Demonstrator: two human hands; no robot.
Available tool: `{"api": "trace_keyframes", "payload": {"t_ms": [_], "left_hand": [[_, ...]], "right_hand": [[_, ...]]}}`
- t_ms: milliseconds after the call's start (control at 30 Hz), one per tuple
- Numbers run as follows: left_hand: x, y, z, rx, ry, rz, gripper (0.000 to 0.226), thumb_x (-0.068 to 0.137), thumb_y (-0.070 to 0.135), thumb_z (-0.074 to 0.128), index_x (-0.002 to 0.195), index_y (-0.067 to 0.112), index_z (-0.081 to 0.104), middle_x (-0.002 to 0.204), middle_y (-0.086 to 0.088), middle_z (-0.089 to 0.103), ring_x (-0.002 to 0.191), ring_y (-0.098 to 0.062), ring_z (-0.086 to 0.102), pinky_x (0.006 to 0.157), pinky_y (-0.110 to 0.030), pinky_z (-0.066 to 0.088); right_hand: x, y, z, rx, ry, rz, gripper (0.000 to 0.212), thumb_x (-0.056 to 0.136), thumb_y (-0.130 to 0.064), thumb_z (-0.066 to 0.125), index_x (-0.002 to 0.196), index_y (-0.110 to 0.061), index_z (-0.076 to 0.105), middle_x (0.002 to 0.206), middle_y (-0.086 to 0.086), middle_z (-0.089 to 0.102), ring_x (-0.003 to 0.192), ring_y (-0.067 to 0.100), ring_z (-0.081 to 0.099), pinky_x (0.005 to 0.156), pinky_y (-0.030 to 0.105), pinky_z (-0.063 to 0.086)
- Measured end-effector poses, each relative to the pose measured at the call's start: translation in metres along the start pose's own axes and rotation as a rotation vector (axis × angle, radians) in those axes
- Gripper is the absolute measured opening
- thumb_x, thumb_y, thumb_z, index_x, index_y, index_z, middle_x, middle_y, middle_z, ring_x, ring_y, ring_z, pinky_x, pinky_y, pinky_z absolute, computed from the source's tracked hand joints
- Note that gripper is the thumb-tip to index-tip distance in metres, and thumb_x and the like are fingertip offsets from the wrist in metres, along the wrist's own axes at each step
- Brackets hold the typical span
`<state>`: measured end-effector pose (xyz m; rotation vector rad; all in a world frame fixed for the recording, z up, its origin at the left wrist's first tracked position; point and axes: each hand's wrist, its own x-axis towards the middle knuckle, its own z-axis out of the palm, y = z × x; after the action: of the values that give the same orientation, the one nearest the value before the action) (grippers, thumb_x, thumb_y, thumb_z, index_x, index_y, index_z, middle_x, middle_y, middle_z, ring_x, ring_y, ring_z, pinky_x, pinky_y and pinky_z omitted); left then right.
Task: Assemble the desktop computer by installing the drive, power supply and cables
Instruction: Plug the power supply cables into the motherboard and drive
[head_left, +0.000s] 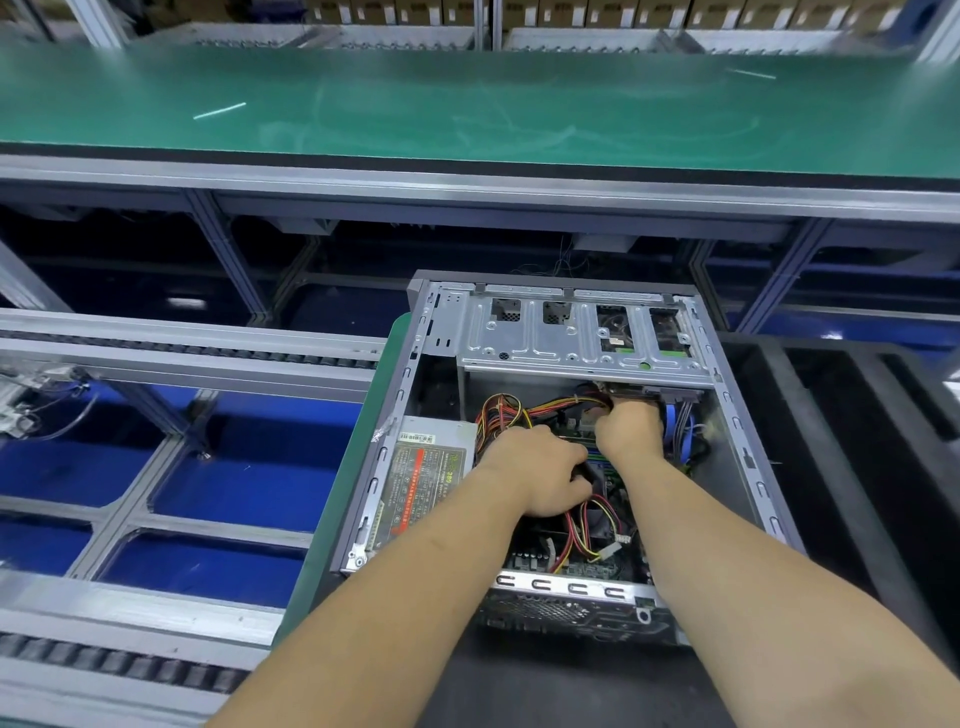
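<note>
An open grey computer case (748, 457) lies on its side in front of me. The power supply (426, 478) sits in its left part, label up. Red, yellow and black power cables (524, 410) run from it across the motherboard. My left hand (535, 473) is deep in the case with fingers curled down among the cables near the fan. My right hand (628, 426) reaches under the metal drive cage (576, 332), fingers curled round a cable connector at a drive (670, 392). Blue data cables (670, 421) hang beside that hand.
The case rests on a green pad (337, 519) and a black foam tray (852, 467). A roller conveyor frame (156, 353) over blue flooring lies to the left. A green conveyor belt (467, 104) crosses the far side, with shelves of boxes behind.
</note>
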<state>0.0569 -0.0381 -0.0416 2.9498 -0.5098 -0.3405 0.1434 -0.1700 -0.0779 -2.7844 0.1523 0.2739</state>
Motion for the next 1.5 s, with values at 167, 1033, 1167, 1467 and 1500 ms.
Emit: {"api": "trace_keyframes", "payload": {"t_ms": [167, 1033, 1167, 1467, 1500], "left_hand": [[0.0, 0.0, 0.0, 0.004, -0.003, 0.006, 0.035, 0.095, 0.044, 0.041, 0.111, 0.018, 0.06, 0.098, -0.013, 0.063, 0.099, -0.032, 0.054, 0.086, -0.043, 0.048], [0.002, -0.001, 0.005, 0.019, 0.069, 0.033, 0.032, 0.095, 0.043, 0.041, 0.104, 0.018, 0.059, 0.095, -0.011, 0.064, 0.098, -0.03, 0.053, 0.071, -0.039, 0.034], [0.002, -0.001, 0.006, 0.027, 0.08, 0.04, 0.033, 0.095, 0.043, 0.041, 0.105, 0.018, 0.059, 0.095, -0.012, 0.064, 0.098, -0.031, 0.053, 0.071, -0.039, 0.034], [0.003, -0.001, 0.005, 0.037, 0.077, 0.039, 0.034, 0.095, 0.043, 0.04, 0.109, 0.018, 0.059, 0.098, -0.012, 0.065, 0.099, -0.03, 0.053, 0.071, -0.039, 0.033], [0.003, -0.001, 0.005, 0.037, 0.077, 0.041, 0.034, 0.096, 0.043, 0.04, 0.109, 0.018, 0.059, 0.099, -0.012, 0.065, 0.1, -0.03, 0.053, 0.071, -0.039, 0.033]], "right_hand": [[0.0, -0.001, 0.0, 0.109, 0.026, 0.034, 0.025, 0.096, -0.011, 0.052, 0.075, 0.002, 0.059, 0.08, 0.014, 0.054, 0.076, 0.031, 0.056, 0.062, 0.027, 0.041], [0.005, 0.003, 0.001, 0.039, -0.024, -0.005, 0.036, 0.095, -0.011, 0.049, 0.06, -0.008, 0.042, 0.065, 0.007, 0.045, 0.066, 0.026, 0.048, 0.053, 0.027, 0.036], [0.006, 0.002, 0.001, -0.027, -0.032, -0.018, 0.037, 0.096, -0.011, 0.048, 0.06, -0.009, 0.04, 0.064, 0.006, 0.043, 0.072, 0.027, 0.051, 0.057, 0.027, 0.038], [0.005, -0.002, -0.006, -0.095, -0.082, -0.024, 0.031, 0.097, -0.013, 0.048, 0.066, -0.007, 0.046, 0.074, 0.009, 0.051, 0.077, 0.027, 0.053, 0.064, 0.029, 0.044], [0.005, -0.002, -0.006, -0.103, -0.086, -0.026, 0.03, 0.097, -0.013, 0.048, 0.067, -0.007, 0.046, 0.076, 0.01, 0.052, 0.077, 0.027, 0.053, 0.064, 0.029, 0.044]]}}
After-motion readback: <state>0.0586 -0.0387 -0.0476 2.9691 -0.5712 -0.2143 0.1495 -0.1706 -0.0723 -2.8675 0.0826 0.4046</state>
